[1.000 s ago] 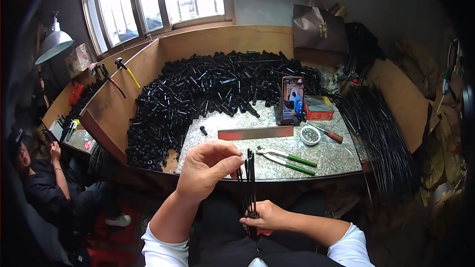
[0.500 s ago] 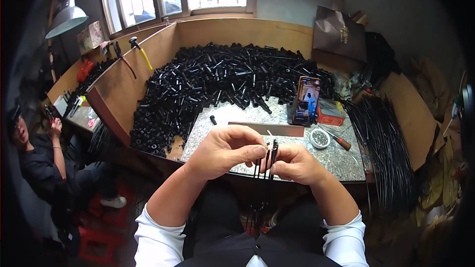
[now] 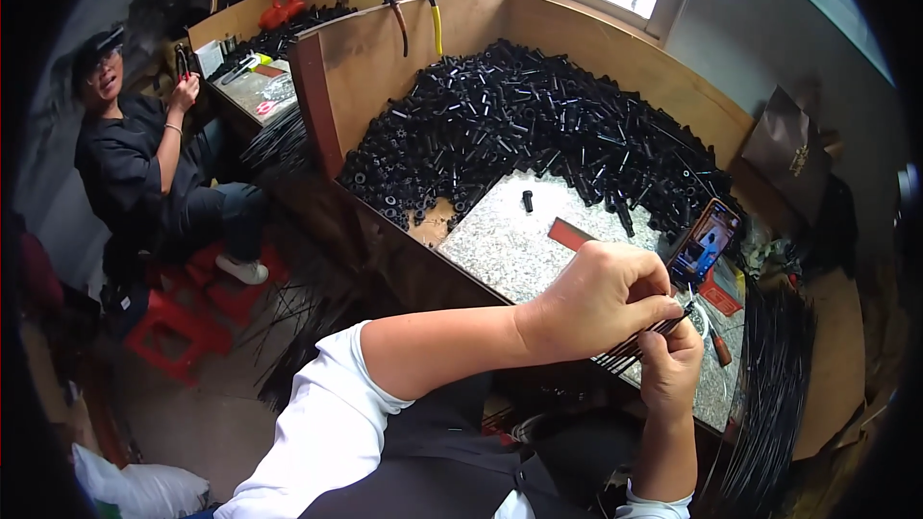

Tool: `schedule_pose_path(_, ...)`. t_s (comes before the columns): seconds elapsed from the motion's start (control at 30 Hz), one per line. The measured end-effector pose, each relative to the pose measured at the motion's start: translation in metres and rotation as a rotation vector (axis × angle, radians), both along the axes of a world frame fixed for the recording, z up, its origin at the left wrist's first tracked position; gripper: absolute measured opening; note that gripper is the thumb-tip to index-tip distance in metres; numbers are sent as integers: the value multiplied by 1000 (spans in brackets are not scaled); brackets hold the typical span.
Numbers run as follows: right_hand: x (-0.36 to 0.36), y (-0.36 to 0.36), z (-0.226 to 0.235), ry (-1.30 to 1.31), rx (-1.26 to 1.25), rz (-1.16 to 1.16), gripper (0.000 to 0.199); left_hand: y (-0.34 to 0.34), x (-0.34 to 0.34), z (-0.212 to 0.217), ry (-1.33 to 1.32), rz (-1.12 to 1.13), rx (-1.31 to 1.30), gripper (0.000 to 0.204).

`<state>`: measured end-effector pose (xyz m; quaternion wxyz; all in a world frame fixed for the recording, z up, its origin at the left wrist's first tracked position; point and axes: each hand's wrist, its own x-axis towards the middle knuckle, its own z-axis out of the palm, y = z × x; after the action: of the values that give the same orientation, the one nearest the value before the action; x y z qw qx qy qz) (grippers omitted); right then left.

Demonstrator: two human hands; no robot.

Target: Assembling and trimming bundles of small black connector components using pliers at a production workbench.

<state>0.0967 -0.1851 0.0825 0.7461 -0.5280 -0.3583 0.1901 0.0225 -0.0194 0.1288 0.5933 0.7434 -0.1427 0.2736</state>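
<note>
My left hand [image 3: 601, 300] reaches across to the right, closed, thumb and fingertips pinched together. Just beyond its fingertips my right hand [image 3: 673, 370] is closed on a small bunch of thin black rods [image 3: 623, 356], whose lower ends stick out to the left under my left hand. A small black end with a thin pale tip shows between the two hands. What my left fingertips pinch is too small to make out. Both hands are above the right front part of a speckled stone slab [image 3: 510, 259]. A short black tubular piece [image 3: 528, 200] stands on the slab.
A large heap of black tubular parts [image 3: 538, 115] fills the wooden-walled bench. Near my hands are a phone [image 3: 707, 242], a reddish bar [image 3: 569, 234], a screwdriver [image 3: 721, 348] and long black rods [image 3: 774, 375]. Two pliers [image 3: 396, 24] hang on the partition. A co-worker [image 3: 159, 154] sits left.
The view has swung left, so the bench and my hands appear farther right. Both hands remain close together at the rods. The lone black piece and more of the co-worker's side show now.
</note>
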Motion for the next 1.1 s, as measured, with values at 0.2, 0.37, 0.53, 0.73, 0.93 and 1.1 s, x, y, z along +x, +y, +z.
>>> schedule_pose_path(0.2, 2, 3, -15, -15, 43, -14, 36, 6, 1, -7, 101, -100, -166, 18)
schedule_pose_path(0.37, 6, 2, -15, 40, 74, -12, 20, 65, 21, -39, -106, 407, 8, 23)
schedule_pose_path(0.53, 8, -2, -18, 41, 80, -34, 21, 195, 19, -127, 517, 1261, 841, 18)
schedule_pose_path(0.73, 9, -1, -15, 17, 38, -85, 22, 213, 20, -167, 615, 1235, 1065, 11)
schedule_pose_path(0.93, 12, -3, -9, 55, -14, -38, 13, 206, 15, -161, 458, 1060, 1026, 9)
schedule_pose_path(1.1, 14, 1, -6, 128, -2, 43, 13, 150, 32, -112, 55, 732, 203, 11)
